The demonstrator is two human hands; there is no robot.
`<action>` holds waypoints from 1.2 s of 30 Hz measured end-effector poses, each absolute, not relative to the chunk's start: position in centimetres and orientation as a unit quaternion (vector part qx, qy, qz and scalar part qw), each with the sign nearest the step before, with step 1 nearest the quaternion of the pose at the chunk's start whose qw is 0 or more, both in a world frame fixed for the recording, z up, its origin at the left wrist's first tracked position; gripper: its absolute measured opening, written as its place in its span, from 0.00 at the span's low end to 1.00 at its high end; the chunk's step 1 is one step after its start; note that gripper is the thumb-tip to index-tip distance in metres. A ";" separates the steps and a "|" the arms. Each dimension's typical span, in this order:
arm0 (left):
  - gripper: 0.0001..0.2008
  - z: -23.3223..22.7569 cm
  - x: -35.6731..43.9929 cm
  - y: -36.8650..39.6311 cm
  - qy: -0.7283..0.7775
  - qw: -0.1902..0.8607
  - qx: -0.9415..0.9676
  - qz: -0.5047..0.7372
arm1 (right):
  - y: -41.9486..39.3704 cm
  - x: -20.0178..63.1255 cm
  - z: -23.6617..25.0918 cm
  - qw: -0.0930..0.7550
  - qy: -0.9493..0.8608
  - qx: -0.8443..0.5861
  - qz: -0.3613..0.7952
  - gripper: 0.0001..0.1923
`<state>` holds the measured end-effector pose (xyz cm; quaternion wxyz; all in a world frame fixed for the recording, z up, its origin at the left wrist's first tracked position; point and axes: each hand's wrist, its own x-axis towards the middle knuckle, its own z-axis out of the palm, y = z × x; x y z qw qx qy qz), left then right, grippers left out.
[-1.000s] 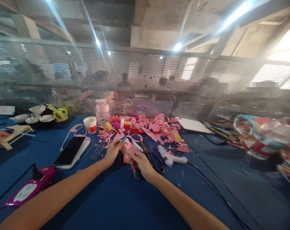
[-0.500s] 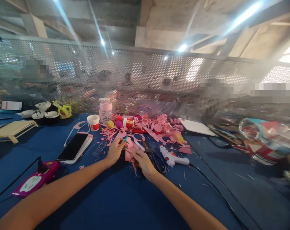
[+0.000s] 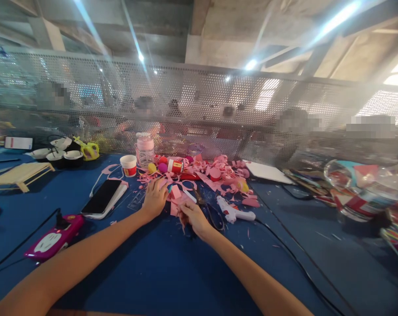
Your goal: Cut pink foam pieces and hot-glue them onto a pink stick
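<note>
My left hand rests over the near edge of the pink scraps, fingers stretched forward and slightly apart. Just right of its fingertips is a small teal item, too small to name. My right hand is closed in a pinch on a piece of pink paper. A small pink block stands between the hands. Beyond my right hand lie a white stick and dark-handled scissors. A white glue gun lies to the right.
Pink scraps are heaped at the back, with a red-labelled tub among them. A paper cup, clear bottle and phone stand or lie left. A purple power bank-like box is nearer. Perforated panel borders the table.
My left hand has opened from its pinch near the teal item and shifted slightly left and forward, fingers now extended. The right hand keeps its pinch almost in place.
</note>
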<state>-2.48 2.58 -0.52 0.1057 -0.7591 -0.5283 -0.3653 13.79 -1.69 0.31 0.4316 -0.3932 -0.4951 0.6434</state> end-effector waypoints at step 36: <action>0.21 -0.3 -1.4 3.1 -0.523 0.073 -0.827 -0.194 | -1.6 13.6 0.8 0.341 -0.593 -0.413 0.601 0.18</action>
